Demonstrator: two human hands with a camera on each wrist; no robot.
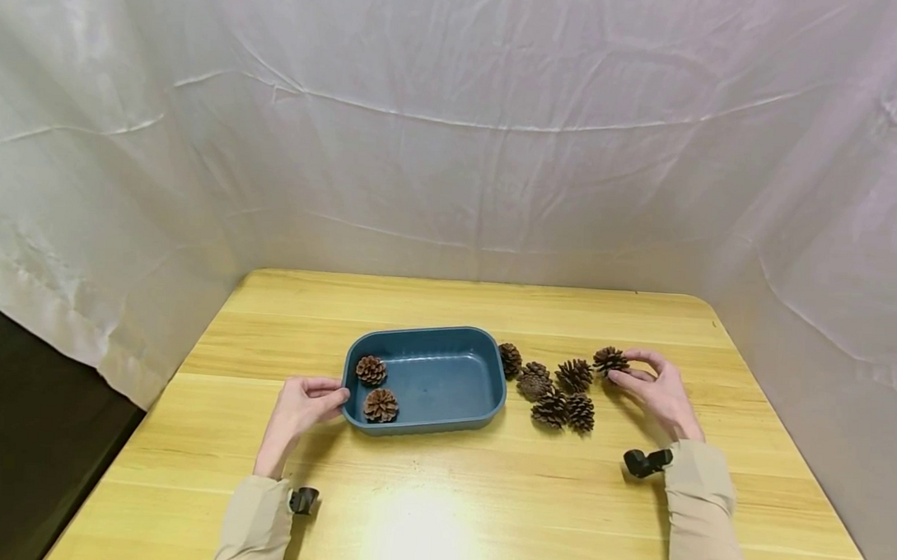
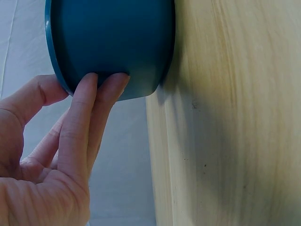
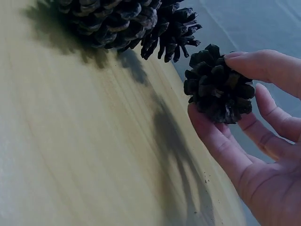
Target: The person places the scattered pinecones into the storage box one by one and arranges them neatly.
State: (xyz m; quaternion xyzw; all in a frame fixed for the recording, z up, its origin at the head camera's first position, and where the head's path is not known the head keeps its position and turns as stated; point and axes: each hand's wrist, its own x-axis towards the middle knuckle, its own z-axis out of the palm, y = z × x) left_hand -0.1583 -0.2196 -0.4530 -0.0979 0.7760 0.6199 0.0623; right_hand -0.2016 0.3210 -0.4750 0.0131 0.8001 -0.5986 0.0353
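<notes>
A dark blue rectangular tray (image 1: 428,428) rests on the table, with two pine cones (image 1: 381,405) inside at its left end. My left hand (image 1: 306,408) pinches the tray's left rim between thumb and fingers; the left wrist view shows the fingers on the tray's end wall (image 2: 113,42). Off to the right, my right hand (image 1: 656,390) holds a dark brown pine cone (image 3: 218,84) between thumb and fingertips. In the right wrist view this cone looks raised off the table. Several more pine cones (image 1: 549,409) lie grouped between the tray and the right hand.
The wooden table (image 1: 441,477) has pale curtains (image 1: 452,189) hanging behind it and on both sides. One pine cone (image 1: 509,360) sits right against the tray's right end. A dark area (image 1: 35,430) lies beyond the table's left edge.
</notes>
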